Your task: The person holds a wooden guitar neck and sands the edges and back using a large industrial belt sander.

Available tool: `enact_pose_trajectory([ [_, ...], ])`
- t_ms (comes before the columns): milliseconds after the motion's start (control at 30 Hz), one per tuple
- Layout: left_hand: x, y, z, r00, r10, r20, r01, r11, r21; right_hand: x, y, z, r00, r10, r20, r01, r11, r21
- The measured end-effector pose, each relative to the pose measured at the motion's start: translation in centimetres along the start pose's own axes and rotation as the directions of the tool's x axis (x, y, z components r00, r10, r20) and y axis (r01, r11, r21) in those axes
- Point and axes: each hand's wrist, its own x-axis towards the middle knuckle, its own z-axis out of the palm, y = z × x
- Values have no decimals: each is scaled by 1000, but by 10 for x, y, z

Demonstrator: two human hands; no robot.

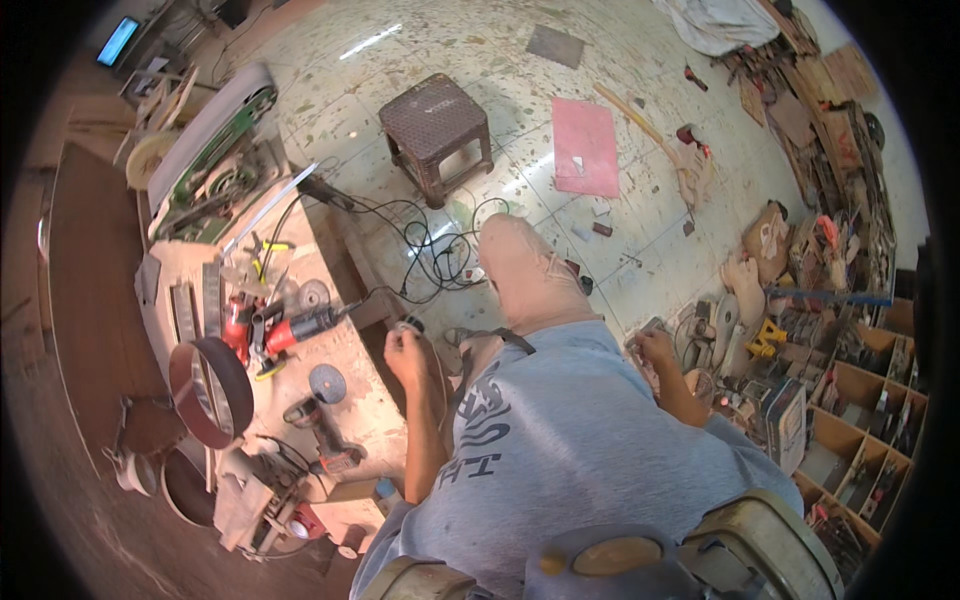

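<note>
Beside the workbench [365, 420], my left hand [405, 352] grips a small dark object [410, 325], with a pale cord running down along my forearm. On the bench lie a red angle grinder [295, 332], a grey disc [328, 383], a cordless drill [325, 430] and a wide sanding belt [226, 405]. At my right side, my right hand [655, 348] has its fingers curled near a small greyish object [648, 328]; whether it holds that is unclear. Tangled black cables [430, 260] lie on the floor beyond my left hand.
A green belt sander [230, 160] stands at the bench's far end. A brown plastic stool [433, 125] and a pink sheet [585, 140] are on the tiled floor ahead. Wooden compartments [840, 450] with tools, scrap wood [800, 90] and assorted tools line the right side.
</note>
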Motion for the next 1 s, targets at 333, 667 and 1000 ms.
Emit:
enact_pose_trajectory([
  [333,84,189,223,881,273,387,-391,880,270,134,-285,1,899,-436,30,411,866,285],
  [667,204,332,496,754,467,462,-604,769,208,214,-625,-26,431,-672,602,422,740,524],
  [1000,282,432,654,724,216,655,-431,883,185,293,-759,-94,378,-770,514,607,625,491],
])
